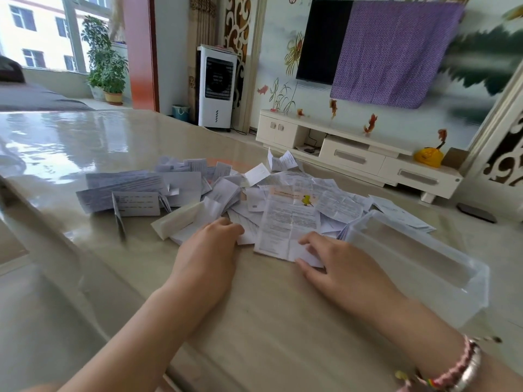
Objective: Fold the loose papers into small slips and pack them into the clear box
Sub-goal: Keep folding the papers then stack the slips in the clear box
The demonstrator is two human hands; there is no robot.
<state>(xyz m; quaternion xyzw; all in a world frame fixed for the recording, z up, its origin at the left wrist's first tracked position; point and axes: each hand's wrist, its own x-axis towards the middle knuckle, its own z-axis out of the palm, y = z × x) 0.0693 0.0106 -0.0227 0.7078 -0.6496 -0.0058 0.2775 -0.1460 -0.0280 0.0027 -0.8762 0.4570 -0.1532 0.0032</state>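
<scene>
We look across a glossy beige table (268,321) in a bright living room: at far left a window (36,32) and a potted plant (106,60), then a white air cooler (216,86), a cream TV cabinet (359,154) and, on the painted wall above it, a television (322,41) half draped in purple cloth (396,52). On the table, a heap of loose papers (226,190) runs from folded slips at left to crumpled printed sheets at right. We see the left hand (209,250) palm down at the heap's near edge, fingers bent into the papers; whether they grip anything we cannot tell. Just right of it lies a creased leaflet (291,219) with a small yellow figure printed near its top. The right hand (336,261) pinches the leaflet's lower right corner between thumb and curled fingers, bracelets (452,372) at the wrist. The clear box (418,258) stands open at far right, touching the heap, with nothing visible inside
</scene>
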